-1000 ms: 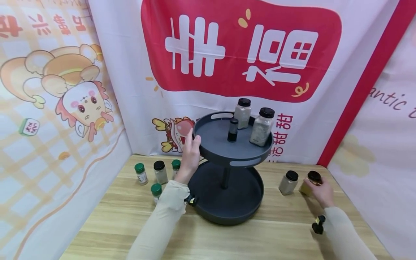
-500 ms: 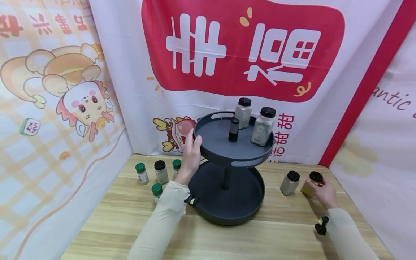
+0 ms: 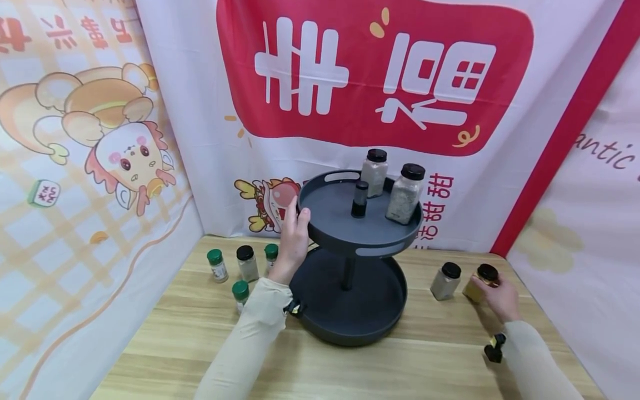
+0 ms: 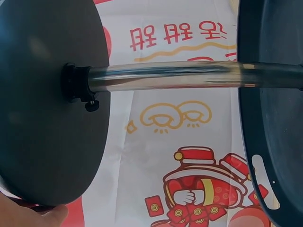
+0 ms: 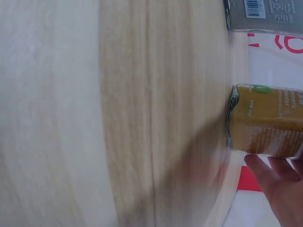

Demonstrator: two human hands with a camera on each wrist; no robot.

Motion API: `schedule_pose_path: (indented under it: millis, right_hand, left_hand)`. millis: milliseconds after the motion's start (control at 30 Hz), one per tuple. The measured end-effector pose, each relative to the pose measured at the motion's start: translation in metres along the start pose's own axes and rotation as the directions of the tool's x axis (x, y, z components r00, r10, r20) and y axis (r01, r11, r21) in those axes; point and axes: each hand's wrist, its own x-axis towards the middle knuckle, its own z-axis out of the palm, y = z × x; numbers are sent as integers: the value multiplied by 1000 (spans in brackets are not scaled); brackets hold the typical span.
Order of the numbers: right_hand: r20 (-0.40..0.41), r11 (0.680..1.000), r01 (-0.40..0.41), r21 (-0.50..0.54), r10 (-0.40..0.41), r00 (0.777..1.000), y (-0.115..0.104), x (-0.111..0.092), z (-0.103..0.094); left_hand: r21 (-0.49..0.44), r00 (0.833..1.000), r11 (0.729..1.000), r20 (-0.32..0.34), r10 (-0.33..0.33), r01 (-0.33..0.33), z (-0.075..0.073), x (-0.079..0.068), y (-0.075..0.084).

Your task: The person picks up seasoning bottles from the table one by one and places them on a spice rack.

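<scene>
Right hand [image 3: 501, 300]: still gripping yellow jar [image 5: 266, 122], as 1 second earlier.
Left hand [image 3: 292, 243]: still touching upper tray [image 3: 327, 216]; cannot tell if fingers are clasping.

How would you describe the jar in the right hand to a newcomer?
Find the dark two-tier stand, then look to its right on the wooden table. There the right hand holds the black-lidded jar farther from the stand. Its yellow-brown contents set it apart from the greyish jar beside it.
</scene>
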Motion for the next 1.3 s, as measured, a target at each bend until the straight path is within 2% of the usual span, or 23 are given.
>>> schedule_pose_path:
  millis: [233, 467, 667, 900, 1033, 1300]
  right_hand:
    - [-74, 999, -28, 34, 31, 997, -4, -2, -4]
    - [-159, 999, 33, 36, -27, 987, -24, -2, -16]
    - [-141, 1000, 26, 13, -24, 990, -30, -8, -22]
    - [-165, 1000, 28, 11, -25, 986, -32, -13, -29]
    - [-168, 1000, 28, -2, -28, 985, -33, -16, -33]
    - [-153, 1000, 3, -13, -5, 988, -40, -20, -39]
  left_hand:
    - [5, 999, 999, 11, -40, 40, 4, -1, 3]
    - [-11, 999, 999, 3, -38, 38, 3, -1, 2]
    - [-3, 1000, 1000, 3, -20, 20, 5, -2, 3]
    - [50, 999, 998, -10, -40, 41, 6, -5, 5]
    - [46, 998, 997, -26, -58, 59, 8, -7, 6]
    - [53, 997, 997, -57, -48, 51, 12, -10, 9]
